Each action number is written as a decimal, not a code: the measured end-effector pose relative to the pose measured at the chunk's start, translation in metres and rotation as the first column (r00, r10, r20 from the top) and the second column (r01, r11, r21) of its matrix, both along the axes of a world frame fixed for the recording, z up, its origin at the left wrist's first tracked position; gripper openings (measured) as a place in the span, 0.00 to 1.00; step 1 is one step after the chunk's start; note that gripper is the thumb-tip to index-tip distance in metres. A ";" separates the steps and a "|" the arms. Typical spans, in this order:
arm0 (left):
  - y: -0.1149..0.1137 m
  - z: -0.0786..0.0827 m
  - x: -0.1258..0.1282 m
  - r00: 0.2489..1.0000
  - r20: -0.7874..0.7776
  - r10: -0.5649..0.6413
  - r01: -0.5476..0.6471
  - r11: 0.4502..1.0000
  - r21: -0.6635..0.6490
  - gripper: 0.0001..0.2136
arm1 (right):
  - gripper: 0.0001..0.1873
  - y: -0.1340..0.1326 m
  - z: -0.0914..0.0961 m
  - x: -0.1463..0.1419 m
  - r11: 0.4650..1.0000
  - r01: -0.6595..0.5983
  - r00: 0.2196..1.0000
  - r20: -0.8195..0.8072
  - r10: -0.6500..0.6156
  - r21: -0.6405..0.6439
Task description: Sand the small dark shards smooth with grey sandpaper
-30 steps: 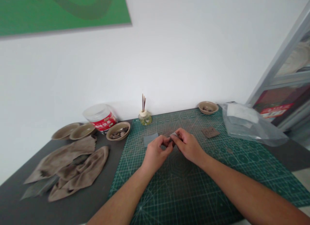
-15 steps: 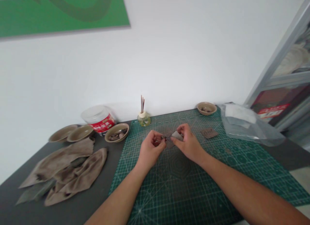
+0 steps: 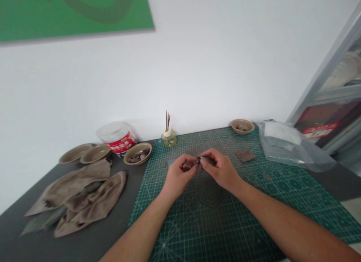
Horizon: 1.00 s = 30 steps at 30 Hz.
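My left hand (image 3: 180,174) is closed in a pinch on a small dark piece (image 3: 197,161) that looks like a stone; fingers hide most of it. Against it, my right hand (image 3: 221,168) pinches a small folded grey-brown sheet (image 3: 208,160), which looks like sandpaper. Both hands meet fingertip to fingertip just above the green cutting mat (image 3: 180,224). To the right of them lies a flat brown square (image 3: 245,155) with handwritten marks. Part of a blue-grey sheet (image 3: 170,162) shows behind my left hand.
A bowl of small stones (image 3: 138,153) stands left, beside a white-lidded jar (image 3: 120,138) and two more bowls (image 3: 75,153). Brown cloths (image 3: 90,205) lie in front of them. Along the wall are a reed diffuser (image 3: 169,138), another bowl (image 3: 242,126) and a clear plastic bag (image 3: 296,145).
My hands have drawn closer together. The light grey face of the sheet in my right hand no longer shows; a darker side does. The view has shifted slightly.
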<state>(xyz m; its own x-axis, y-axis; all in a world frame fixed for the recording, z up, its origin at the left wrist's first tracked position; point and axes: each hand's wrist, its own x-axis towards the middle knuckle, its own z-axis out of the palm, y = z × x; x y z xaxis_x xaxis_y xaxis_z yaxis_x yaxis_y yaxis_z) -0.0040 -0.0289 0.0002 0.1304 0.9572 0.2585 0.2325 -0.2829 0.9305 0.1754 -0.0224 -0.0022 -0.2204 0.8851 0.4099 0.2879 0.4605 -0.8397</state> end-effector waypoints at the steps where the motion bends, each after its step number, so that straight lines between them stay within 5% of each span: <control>1: 0.000 0.001 0.001 1.000 -0.011 0.010 -0.009 1.000 0.010 0.06 | 0.09 -0.001 0.001 0.000 0.999 0.007 1.000 0.020 -0.008 0.037; 6: -0.002 0.001 0.004 1.000 -0.010 0.007 -0.007 1.000 -0.010 0.06 | 0.11 -0.002 0.003 0.001 0.973 0.039 0.993 0.100 -0.063 0.225; 15: 0.000 -0.004 0.001 0.998 0.050 0.031 -0.030 0.999 -0.010 0.08 | 0.21 -0.004 -0.004 -0.002 0.872 -0.128 0.909 0.407 -0.086 0.472; 30: -0.005 -0.002 0.000 0.994 0.103 0.038 -0.032 0.998 -0.059 0.06 | 0.20 -0.005 0.002 0.005 0.838 -0.162 0.910 0.408 -0.078 0.521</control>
<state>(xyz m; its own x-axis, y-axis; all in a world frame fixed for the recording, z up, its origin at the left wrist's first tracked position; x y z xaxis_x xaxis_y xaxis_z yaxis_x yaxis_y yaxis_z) -0.0044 -0.0342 -0.0016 0.0714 0.9744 0.2133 0.1422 -0.2216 0.9647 0.1799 -0.0271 -0.0002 -0.5003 0.5377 0.6787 0.5086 0.8168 -0.2722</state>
